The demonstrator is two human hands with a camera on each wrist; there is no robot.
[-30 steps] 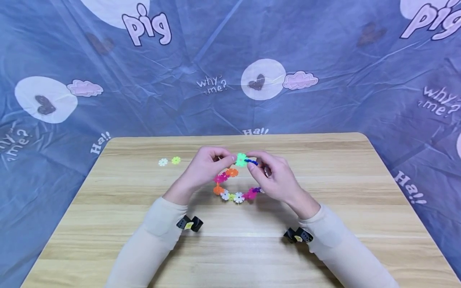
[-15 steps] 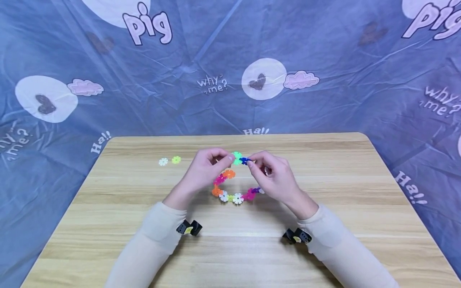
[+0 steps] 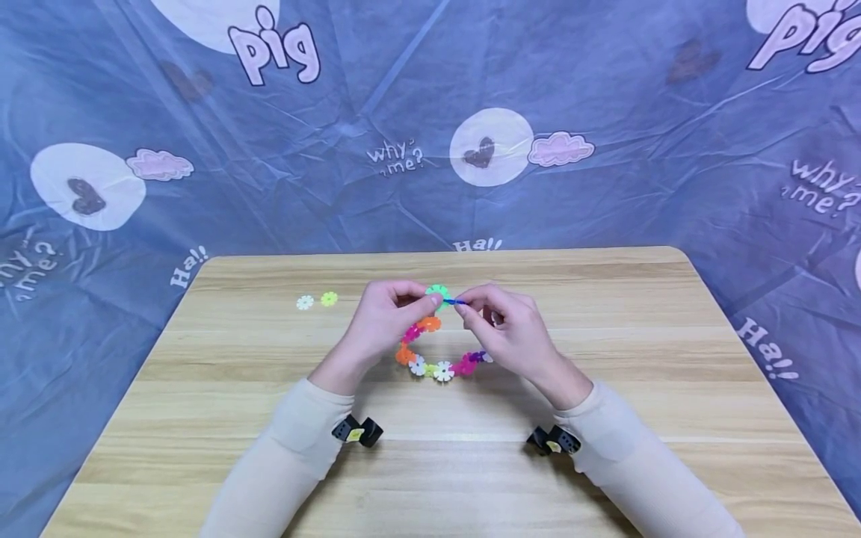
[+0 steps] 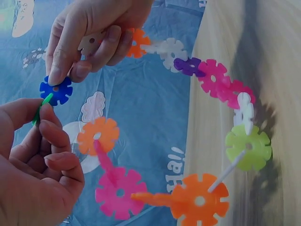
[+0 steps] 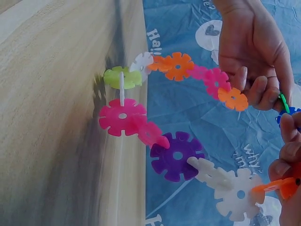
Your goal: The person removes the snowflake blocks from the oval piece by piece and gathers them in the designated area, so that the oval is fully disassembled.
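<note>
In the head view my left hand pinches a green notched snowflake disc between thumb and index finger. Facing it, my right hand pinches a blue snowflake disc by its edge. The green disc, edge-on in the left wrist view, meets the blue one at its slots. From my right hand hangs a curved chain of interlocked discs, with a purple disc, pink disc and lime disc among them. Its other end, an orange disc, hangs loose near my left fingers.
A loose white disc and a yellow-green disc lie at the back left of the wooden table. Behind the table hangs a blue printed cloth.
The green disc has shifted left and sits deeper behind my left thumb. The blue disc turned to show its face, then went edge-on again, moving left with my right fingertips.
</note>
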